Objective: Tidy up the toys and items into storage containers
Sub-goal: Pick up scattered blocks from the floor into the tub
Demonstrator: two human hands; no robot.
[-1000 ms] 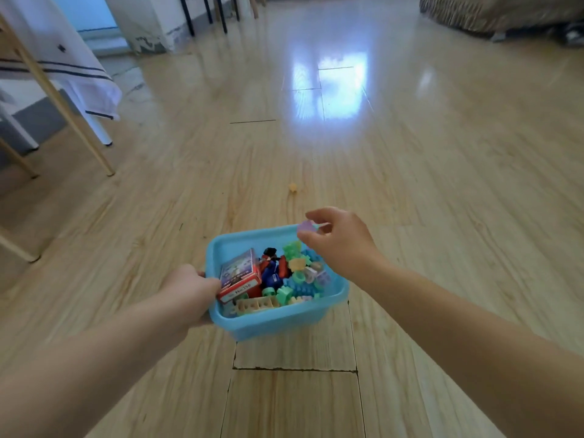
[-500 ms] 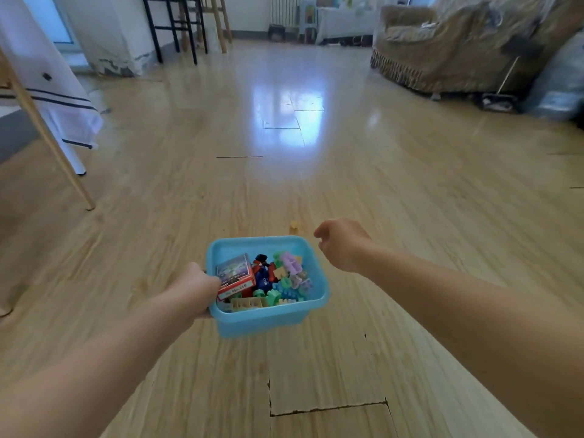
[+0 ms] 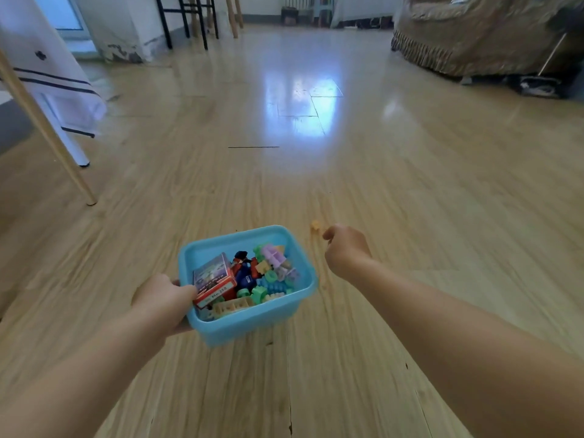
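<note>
A light blue plastic bin (image 3: 252,324) is held above the wooden floor by my left hand (image 3: 164,300), which grips its left rim. Inside lie several pastel building blocks (image 3: 271,270), a red card box (image 3: 215,279) and a dark blue toy. My right hand (image 3: 346,248) hangs to the right of the bin with fingers curled and nothing visible in it. A small orange block (image 3: 315,225) lies on the floor just left of that hand's fingertips, a short gap apart.
A wooden stand leg (image 3: 47,128) with a striped white cloth (image 3: 53,74) stands at the left. A brown sofa (image 3: 480,36) sits at the far right, dark chair legs (image 3: 186,20) at the back. Glossy wooden floor (image 3: 410,184) stretches ahead.
My right hand dropped the lilac block into the bin, then moved right and forward toward the orange block. The view tilted up and the bin stayed in my left hand.
</note>
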